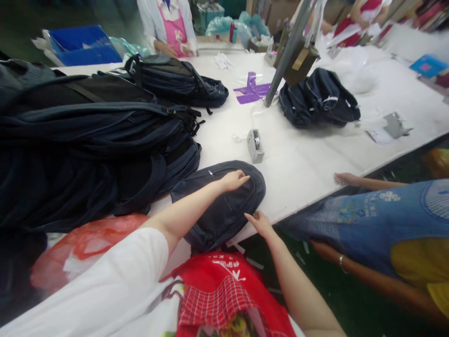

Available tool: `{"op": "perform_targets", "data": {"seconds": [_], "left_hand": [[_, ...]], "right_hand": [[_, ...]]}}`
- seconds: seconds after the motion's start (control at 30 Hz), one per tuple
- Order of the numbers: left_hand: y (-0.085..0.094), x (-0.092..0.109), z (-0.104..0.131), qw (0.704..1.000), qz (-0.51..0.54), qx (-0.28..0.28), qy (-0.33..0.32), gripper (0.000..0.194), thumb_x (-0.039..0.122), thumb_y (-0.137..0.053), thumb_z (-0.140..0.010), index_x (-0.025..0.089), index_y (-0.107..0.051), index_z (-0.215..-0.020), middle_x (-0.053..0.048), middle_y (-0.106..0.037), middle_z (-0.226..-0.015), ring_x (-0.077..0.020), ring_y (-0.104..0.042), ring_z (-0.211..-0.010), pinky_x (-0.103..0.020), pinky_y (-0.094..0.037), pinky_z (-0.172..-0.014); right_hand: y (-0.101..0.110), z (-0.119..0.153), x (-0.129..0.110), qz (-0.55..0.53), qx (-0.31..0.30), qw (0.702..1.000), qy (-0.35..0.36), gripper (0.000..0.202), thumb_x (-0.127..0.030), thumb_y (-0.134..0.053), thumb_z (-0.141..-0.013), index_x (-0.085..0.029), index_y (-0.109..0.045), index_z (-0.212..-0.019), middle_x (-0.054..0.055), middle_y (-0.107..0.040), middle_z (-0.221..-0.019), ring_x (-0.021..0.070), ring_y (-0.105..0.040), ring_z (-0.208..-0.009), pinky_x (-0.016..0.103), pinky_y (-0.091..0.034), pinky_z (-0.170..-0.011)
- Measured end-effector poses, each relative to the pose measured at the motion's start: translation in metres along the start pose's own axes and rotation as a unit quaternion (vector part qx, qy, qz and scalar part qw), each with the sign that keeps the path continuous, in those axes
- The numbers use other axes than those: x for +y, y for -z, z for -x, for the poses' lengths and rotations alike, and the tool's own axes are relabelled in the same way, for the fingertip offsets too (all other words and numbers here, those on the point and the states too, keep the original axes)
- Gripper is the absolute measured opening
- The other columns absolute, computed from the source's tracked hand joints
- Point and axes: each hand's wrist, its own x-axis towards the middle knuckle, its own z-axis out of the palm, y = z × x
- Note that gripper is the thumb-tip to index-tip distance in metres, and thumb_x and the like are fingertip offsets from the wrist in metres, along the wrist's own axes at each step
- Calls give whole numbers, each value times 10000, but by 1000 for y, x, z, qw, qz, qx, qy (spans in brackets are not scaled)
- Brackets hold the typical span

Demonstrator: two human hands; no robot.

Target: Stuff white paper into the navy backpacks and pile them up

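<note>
A dark navy backpack (224, 206) lies flat on the white table in front of me, its rounded end pointing right and away. My left hand (234, 180) rests on top of it, close to the curved seam, with fingers reaching out over the fabric. At the bag's near right edge is my right hand (260, 223), its thumb and fingers apart and one fingertip against or just beside the edge. No separate object shows in either hand.
Navy backpacks (105, 126) are heaped at left. A grey tape dispenser (255, 146) stands beyond my bag; a slanted metal post (286, 58) rises behind it. More backpacks (319, 100) lie right of the post. A co-worker's arms (347, 179) reach near the table edge at right; another person (171, 28) stands opposite.
</note>
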Motion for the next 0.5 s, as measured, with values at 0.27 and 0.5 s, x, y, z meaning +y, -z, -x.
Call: {"op": "perform_targets", "data": {"seconds": [0.27,0.5], "left_hand": [[23,-82,108,980,63,175,70,239,362,-443,-931,194,-611,-954,-40,-724,-920,-178,-672,-852,-275,-507,-806],[52,-131,195,933,137,311,120,259,425,-419,-905,220,-573,-941,-25,-703,-894,-186,-661,-863,-293,-508,-829]], "right_hand": [[-47,-41,-44,-277,9,961,25,538,-597,-482,-825,-111,-624,-1007,149,-731,-929,239,-711,-899,375,-597,-764],[52,-30,-61,-241,100,956,130,513,-574,-501,-912,-159,-590,-1200,124,-657,-1185,245,-647,-1058,466,-545,-921]]}}
